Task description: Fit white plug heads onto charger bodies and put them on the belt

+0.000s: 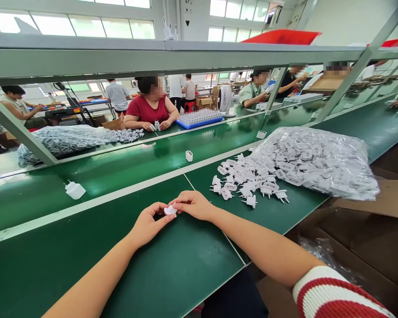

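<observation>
The left hand [149, 224] and the right hand [196, 206] both grasp one small white plastic piece [170, 210] between thumbs and fingers, holding it just above the green counter [69, 251]. Near the right hand, a loose heap of white plug parts [247, 177], some with prongs showing, spills beside a clear plastic bag [325, 161] full of similar parts. Beyond a pale rail, a green belt [135, 161] carries a white plug adapter [75, 190] on the left and a small white housing [189, 156] farther along. Across it sits a co-worker in a red shirt [149, 107], near a blue tray [199, 125] of upright white pieces.
</observation>
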### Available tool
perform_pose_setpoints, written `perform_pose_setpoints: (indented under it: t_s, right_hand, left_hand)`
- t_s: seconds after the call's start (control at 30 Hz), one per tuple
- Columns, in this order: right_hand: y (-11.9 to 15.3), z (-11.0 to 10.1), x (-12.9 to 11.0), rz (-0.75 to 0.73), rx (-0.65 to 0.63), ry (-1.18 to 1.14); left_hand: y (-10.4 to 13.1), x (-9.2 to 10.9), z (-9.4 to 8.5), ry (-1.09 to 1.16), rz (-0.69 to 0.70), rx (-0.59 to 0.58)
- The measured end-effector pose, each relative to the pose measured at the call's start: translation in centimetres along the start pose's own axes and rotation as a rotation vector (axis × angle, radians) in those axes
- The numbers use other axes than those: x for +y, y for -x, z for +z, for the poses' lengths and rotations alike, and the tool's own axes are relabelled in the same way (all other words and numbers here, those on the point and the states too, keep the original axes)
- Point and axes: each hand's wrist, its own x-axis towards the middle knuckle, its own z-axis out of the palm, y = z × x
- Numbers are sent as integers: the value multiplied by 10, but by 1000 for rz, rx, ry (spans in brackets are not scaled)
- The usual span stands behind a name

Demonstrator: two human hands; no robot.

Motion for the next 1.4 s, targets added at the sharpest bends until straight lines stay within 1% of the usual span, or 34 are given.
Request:
perform_pose_setpoints:
  t_s: [0.07,0.17,0.27,0.33,0.4,0.5,0.6,0.7,0.77,0.83,0.93,1.0,1.07,1.13,1.2,1.27,1.3,1.33,1.4]
  right_hand:
    - [0,0,-2,-24,47,49]
    - [0,2,-7,-48,84,129]
    - [0,-1,-14,-84,119,262]
    - [2,-5,-20,-118,126,383]
    - [5,-10,-25,-137,105,514]
    - [10,-14,-29,-112,48,688]
    - [11,-14,-30,-67,6,799]
    - [9,-14,-28,-33,-54,931]
    - [8,-16,-26,-14,-94,997]
    - [6,-18,-24,-3,-106,1011]
    - [5,-19,-21,-3,-114,1019]
    - [4,-20,-21,-18,-105,1018]
    - [3,-22,-20,-28,-73,947]
    - [0,-26,-19,-29,-22,840]
    - [-3,-32,-17,6,114,595]
    - [-5,-37,-16,68,268,293]
    - [-6,-38,-16,99,316,161]
    - [-6,-38,-16,119,331,56]
    - [-5,-37,-18,128,288,-109]
  left_hand:
    - [0,1,0,-19,-3,5]
    - [2,4,2,-32,-15,16]
    - [1,12,3,27,-44,24]
    - [-6,20,1,88,-93,69]
    - [-21,28,-4,115,-158,169]
    - [-58,37,-13,51,-191,339]
    - [-109,38,-17,-53,-153,446]
    - [-163,38,-10,-162,-117,531]
    - [-196,38,-2,-250,-100,581]
    - [-224,38,8,-328,-105,620]
    - [-253,35,19,-382,-157,660]
    - [-262,31,23,-393,-194,683]
    - [-263,27,25,-400,-203,701]
    - [-255,25,26,-401,-174,698]
    - [-236,22,25,-387,-117,663]
    - [-204,19,22,-367,-51,602]
    - [-184,18,20,-358,-20,565]
    - [-161,16,18,-350,5,527]
    - [-110,13,16,-334,27,469]
